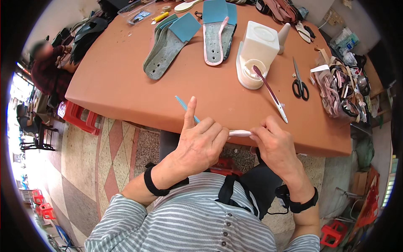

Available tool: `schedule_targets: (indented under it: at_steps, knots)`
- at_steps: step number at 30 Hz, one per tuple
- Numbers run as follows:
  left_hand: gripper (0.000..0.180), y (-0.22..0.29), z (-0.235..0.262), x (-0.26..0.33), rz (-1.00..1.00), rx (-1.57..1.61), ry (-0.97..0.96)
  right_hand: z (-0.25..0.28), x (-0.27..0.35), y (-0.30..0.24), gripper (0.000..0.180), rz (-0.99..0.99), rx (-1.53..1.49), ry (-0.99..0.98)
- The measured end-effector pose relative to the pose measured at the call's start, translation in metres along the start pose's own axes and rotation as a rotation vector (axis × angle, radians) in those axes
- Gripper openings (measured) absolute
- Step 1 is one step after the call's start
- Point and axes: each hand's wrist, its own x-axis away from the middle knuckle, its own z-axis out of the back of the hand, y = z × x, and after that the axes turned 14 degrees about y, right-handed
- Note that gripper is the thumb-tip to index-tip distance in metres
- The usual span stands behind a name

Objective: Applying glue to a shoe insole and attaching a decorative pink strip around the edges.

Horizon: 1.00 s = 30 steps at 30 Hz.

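Note:
My left hand [200,142] and my right hand [275,140] meet over the table's front edge. Between them a narrow pale pink strip [240,133] is stretched, one end pinched in each hand. The left index finger points up, while its other fingers are curled. A slim blue stick [181,102], perhaps a pen, pokes out from behind that hand; its lower part is hidden. Farther off lie grey shoe insoles [161,61] with teal toe ends. Another insole stack [213,51] has pink edging along its rim and a loose pink strip [221,31] on top.
A white glue container [257,44] holds a brush [270,94] leaning out toward me. Black scissors [300,86] lie to its right, beside a heap of straps [336,86]. A yellow tube [160,17] is at the back. Another person [50,69] sits at far left near red stools [82,117].

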Motion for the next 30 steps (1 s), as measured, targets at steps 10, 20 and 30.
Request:
schedule_targets:
  at_steps: [10, 20, 30]
  knots:
    - [0.038, 0.003, -0.003, -0.006, -0.016, -0.043, -0.145, 0.002, -0.013, -0.017, 0.007, 0.073, 0.135, -0.103]
    - [0.037, 0.003, -0.015, -0.003, 0.015, 0.023, -0.128, 0.01, -0.017, -0.012, 0.006, 0.053, 0.064, -0.079]
    - [0.035, 0.002, -0.014, -0.006, 0.023, 0.009, -0.206, 0.026, -0.012, -0.002, 0.015, -0.123, -0.131, 0.0]
